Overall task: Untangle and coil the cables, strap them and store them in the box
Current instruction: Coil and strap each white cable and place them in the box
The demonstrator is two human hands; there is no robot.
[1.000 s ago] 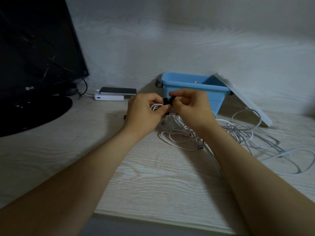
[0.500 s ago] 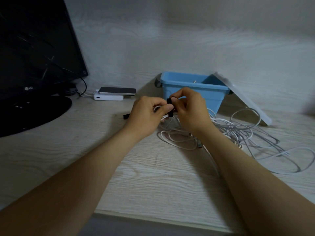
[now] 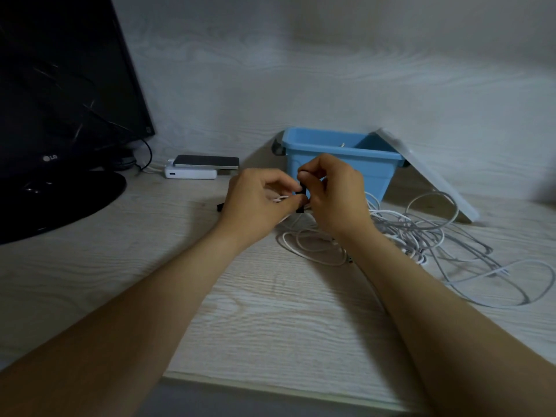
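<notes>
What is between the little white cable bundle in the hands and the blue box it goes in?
Nothing visible. The left hand and right hand hold the small white cable bundle with its black strap just in front of the blue plastic box. The box is open, its white lid leaning on its right side.

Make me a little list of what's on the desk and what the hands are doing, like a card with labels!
left hand: shut on a white cable bundle
right hand: pinching the black strap at the bundle
loose cables: white tangle on the desk, right of the hands
box: blue, open, behind the hands
lid: white, leaning against the box's right side
monitor: black, far left
phone: lying on a white power bank
desk: pale wood grain
</notes>
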